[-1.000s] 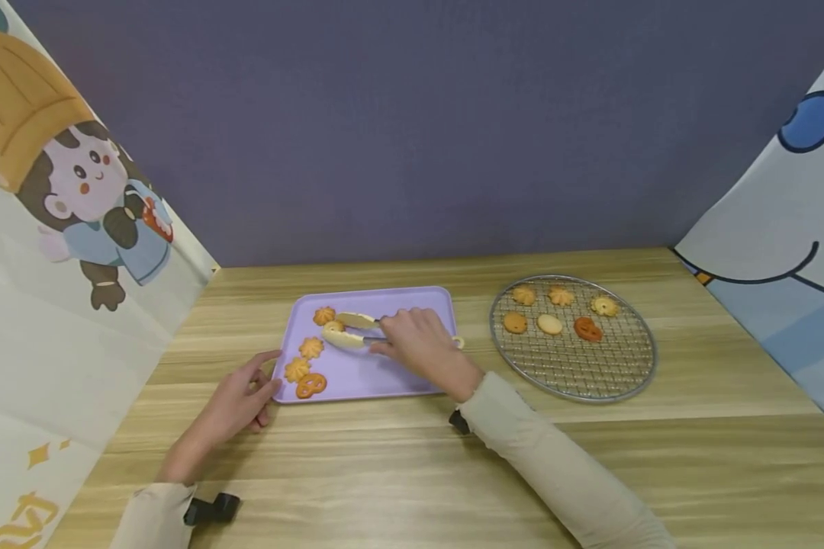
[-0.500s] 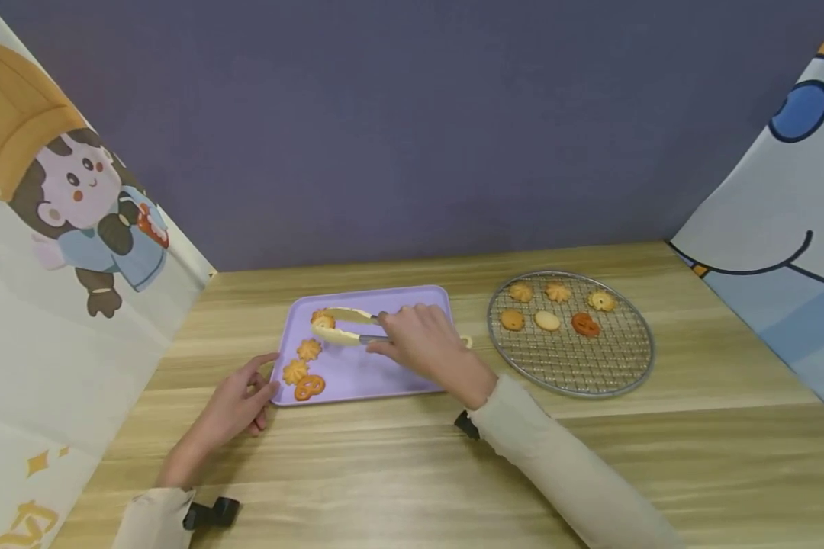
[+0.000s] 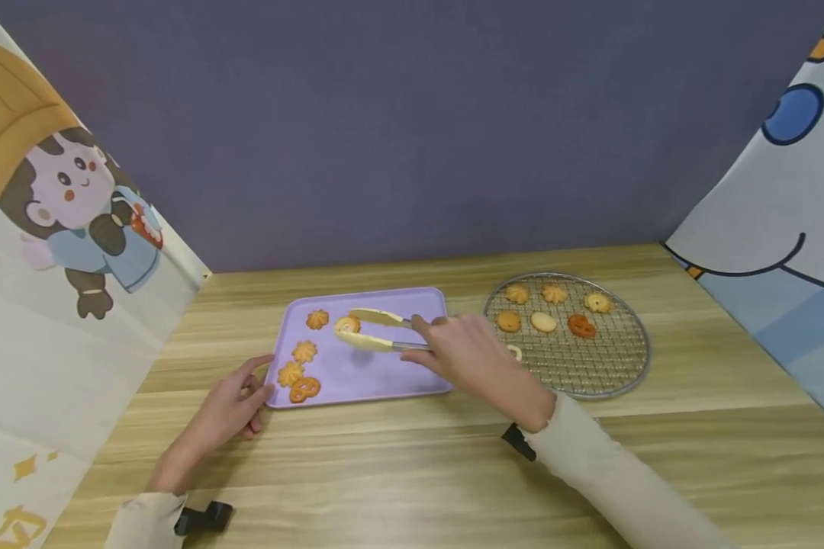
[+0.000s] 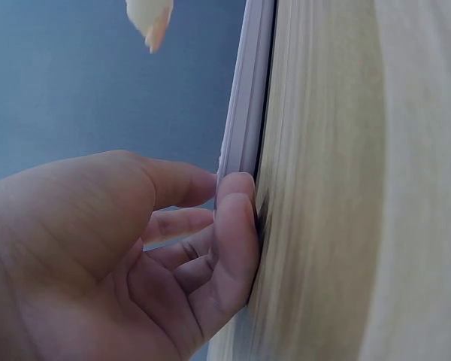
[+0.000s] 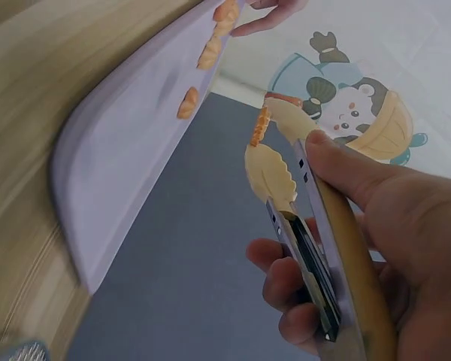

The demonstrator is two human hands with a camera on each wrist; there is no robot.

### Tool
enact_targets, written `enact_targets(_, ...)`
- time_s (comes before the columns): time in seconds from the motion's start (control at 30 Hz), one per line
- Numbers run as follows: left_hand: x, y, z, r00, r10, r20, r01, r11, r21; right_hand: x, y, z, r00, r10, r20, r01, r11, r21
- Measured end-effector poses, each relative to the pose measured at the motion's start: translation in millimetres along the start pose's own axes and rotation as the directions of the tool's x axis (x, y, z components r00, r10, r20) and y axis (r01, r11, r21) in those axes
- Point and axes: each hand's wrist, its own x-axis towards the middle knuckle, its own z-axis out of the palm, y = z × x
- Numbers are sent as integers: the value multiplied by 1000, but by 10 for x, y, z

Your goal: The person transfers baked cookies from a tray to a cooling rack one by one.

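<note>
My right hand (image 3: 477, 362) holds tongs (image 3: 365, 343) with cream scalloped tips and metal arms. Between the tips is a round, ridged golden cookie (image 5: 260, 128), raised above the lilac tray (image 3: 378, 375) in the right wrist view. At the tray's lower left corner my left hand (image 3: 223, 404) pinches the rim; its thumb and fingertips meet there in the left wrist view. Along the tray's left side lie a flower-shaped cookie (image 3: 317, 319), a second one (image 3: 305, 351), a third (image 3: 291, 374) and a pretzel (image 3: 305, 390) that touches the third.
Right of the tray stands a round wire rack (image 3: 590, 375) bearing several cookies, a pale oval one (image 3: 543, 322) and a reddish pretzel (image 3: 581, 325) among them. The tongs' ring end (image 3: 514, 352) overlaps its left rim. A dark wall (image 3: 412, 137) closes off the back.
The tongs have closed on the round cookie and drawn it right, away from the top flower-shaped cookie. My right hand has moved right towards the rack. My left hand stays at the tray's rim.
</note>
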Motion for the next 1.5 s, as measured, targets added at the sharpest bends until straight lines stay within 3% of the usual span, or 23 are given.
enact_targets(0.4,81,13,21,1000,19,-7,-19,999,40,-574,345,-185,994,-21,-108,16,999,-48)
enact_targets(0.67,77,15,29,1000,21,-1,-21,999,49,-903,524,-247,979,-13,-205,11,1000,-8)
enact_targets(1.2,28,11,-23,1000,11,-5,-11,998,63,-1191,678,-315,967,27,-253,-35,999,-28)
enact_targets(1.33,27,4,-19,1000,11,-6,-11,998,57,-1299,717,-303,964,75,-254,-75,997,7)
enact_targets(1.5,21,-18,0,1000,7,-7,-7,999,49,-1427,779,-313,968,158,-193,-151,987,49)
